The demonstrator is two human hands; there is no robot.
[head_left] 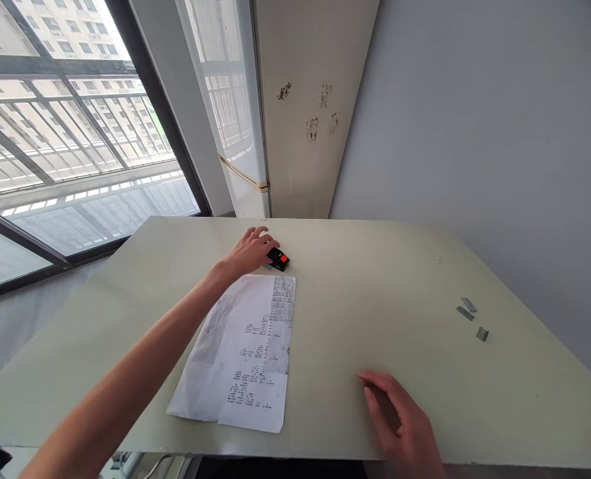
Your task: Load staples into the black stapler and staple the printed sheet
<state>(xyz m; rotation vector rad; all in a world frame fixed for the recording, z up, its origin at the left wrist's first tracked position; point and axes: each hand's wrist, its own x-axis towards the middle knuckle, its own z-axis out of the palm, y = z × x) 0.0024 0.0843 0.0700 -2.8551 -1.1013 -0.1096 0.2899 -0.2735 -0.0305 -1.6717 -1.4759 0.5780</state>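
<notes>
Near the far edge of the table, my left hand (254, 250) reaches over the top of a printed paper sheet (245, 359). Its thumb and a finger touch the left end of a small black object with an orange patch (278, 259), and the other fingers are spread. The sheet lies flat with small print on its right half and creases across it. To the right of the sheet, close to the near edge, my right hand (399, 422) is over the table with thumb and index finger curved and a gap between them, nothing visible in it.
The pale table (375, 293) carries several small grey strips (465, 313) on its right side. A blue-grey wall (484, 133) rises behind on the right. A large window (66, 120) is at the left, and a beige panel with brown marks (310, 166) stands beyond the far edge.
</notes>
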